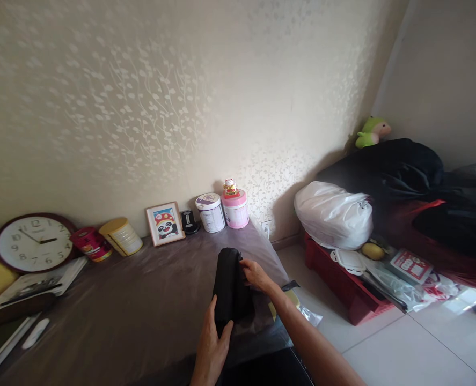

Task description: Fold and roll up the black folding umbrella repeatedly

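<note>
A long black fabric bundle (226,284), folded or rolled, lies near the right side of the dark covered table (141,311). Its exact kind cannot be made out. My left hand (213,343) clasps its near end, thumb on the right and fingers along the left side. At the upper right edge, my right hand (257,276) pinches the black material with curled fingers. Beneath my right forearm, a yellow item (291,298) and a clear plastic wrapper (312,315) show in part at the table edge.
Along the wall stand a clock (36,242), a pink tin (90,244), a yellow tin (121,236), a panda picture (165,223) and a pink-lidded can (235,210) bearing a figurine (230,187). Right of the table, a red crate (342,289) holds a white bag (332,214).
</note>
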The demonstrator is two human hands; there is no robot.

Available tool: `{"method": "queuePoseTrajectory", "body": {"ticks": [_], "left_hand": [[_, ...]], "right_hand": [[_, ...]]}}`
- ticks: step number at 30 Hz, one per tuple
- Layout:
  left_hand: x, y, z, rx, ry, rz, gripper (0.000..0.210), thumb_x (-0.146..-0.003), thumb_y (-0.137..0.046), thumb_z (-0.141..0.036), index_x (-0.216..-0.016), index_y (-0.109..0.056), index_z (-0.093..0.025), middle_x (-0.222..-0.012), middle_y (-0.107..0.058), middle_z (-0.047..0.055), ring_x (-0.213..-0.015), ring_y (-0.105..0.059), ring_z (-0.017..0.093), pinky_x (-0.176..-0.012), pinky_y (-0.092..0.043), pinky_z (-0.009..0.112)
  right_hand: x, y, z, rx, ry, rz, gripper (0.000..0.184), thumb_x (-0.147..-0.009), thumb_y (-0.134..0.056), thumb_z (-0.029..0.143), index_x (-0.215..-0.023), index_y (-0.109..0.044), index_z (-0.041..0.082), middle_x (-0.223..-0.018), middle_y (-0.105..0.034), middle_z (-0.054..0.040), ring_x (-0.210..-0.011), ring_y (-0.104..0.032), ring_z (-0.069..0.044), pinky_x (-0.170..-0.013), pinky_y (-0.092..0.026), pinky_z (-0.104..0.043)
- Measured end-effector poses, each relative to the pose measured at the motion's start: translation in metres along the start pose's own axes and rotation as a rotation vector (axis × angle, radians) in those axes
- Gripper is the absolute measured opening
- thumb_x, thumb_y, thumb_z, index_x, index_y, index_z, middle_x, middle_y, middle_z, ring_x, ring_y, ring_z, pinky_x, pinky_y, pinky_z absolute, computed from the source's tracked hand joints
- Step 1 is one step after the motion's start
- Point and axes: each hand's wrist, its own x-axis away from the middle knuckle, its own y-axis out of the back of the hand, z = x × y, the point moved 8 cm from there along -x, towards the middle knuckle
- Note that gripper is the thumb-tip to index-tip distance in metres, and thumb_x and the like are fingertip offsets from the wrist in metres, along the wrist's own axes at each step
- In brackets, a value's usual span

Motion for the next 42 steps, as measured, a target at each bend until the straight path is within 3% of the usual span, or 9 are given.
{"method": "queuePoseTrajectory", "body": {"ticks": [9,15,21,29,42], "left_hand": [[0.0,0.0,0.0,-0.006,0.008,0.009,0.059,-0.083,-0.038,-0.034,-0.135,-0.019,-0.014,-0.145,-0.025,0.014,-0.136,-0.022,0.023,-0.112,-0.019,0.045],[-0.001,-0.001,-0.001,0.007,0.03,0.013,0.058,-0.083,-0.038,-0.032,-0.135,-0.019,-0.015,-0.146,-0.024,0.013,-0.136,-0.02,0.022,-0.113,-0.017,0.044],[-0.001,-0.001,0.0,0.033,0.031,0.011,0.058,-0.083,-0.039,-0.032,-0.135,-0.02,-0.015,-0.146,-0.025,0.013,-0.136,-0.021,0.022,-0.113,-0.018,0.044],[-0.002,-0.004,0.004,0.055,0.037,0.008,0.059,-0.083,-0.04,-0.031,-0.136,-0.019,-0.016,-0.147,-0.024,0.011,-0.136,-0.02,0.021,-0.114,-0.016,0.042],[0.0,0.0,0.001,0.073,0.038,-0.004,0.059,-0.083,-0.043,-0.03,-0.136,-0.021,-0.018,-0.146,-0.027,0.011,-0.135,-0.025,0.022,-0.112,-0.021,0.044]], "right_hand": [[-0.022,-0.004,-0.018,-0.022,-0.002,-0.105,0.037,-0.073,-0.043,0.014,-0.106,-0.059,0.017,-0.089,-0.067,-0.0051,-0.077,-0.062,-0.018,-0.065,-0.051,-0.029],[-0.025,-0.008,-0.017,-0.002,0.066,-0.066,0.032,-0.073,-0.043,0.016,-0.099,-0.062,0.017,-0.083,-0.069,-0.0023,-0.077,-0.063,-0.018,-0.068,-0.051,-0.031],[-0.025,-0.006,-0.008,0.093,0.158,-0.058,0.032,-0.07,-0.046,0.011,-0.095,-0.065,0.017,-0.093,-0.069,-0.0038,-0.094,-0.061,-0.021,-0.084,-0.046,-0.032],[-0.028,-0.003,-0.007,0.244,0.153,-0.123,0.028,-0.076,-0.045,0.016,-0.095,-0.066,0.019,-0.095,-0.069,-0.0057,-0.092,-0.061,-0.022,-0.085,-0.044,-0.033],[-0.03,-0.001,-0.006,0.308,0.175,-0.151,0.032,-0.077,-0.044,0.013,-0.103,-0.062,0.016,-0.1,-0.067,-0.0083,-0.093,-0.061,-0.02,-0.085,-0.044,-0.032]]}}
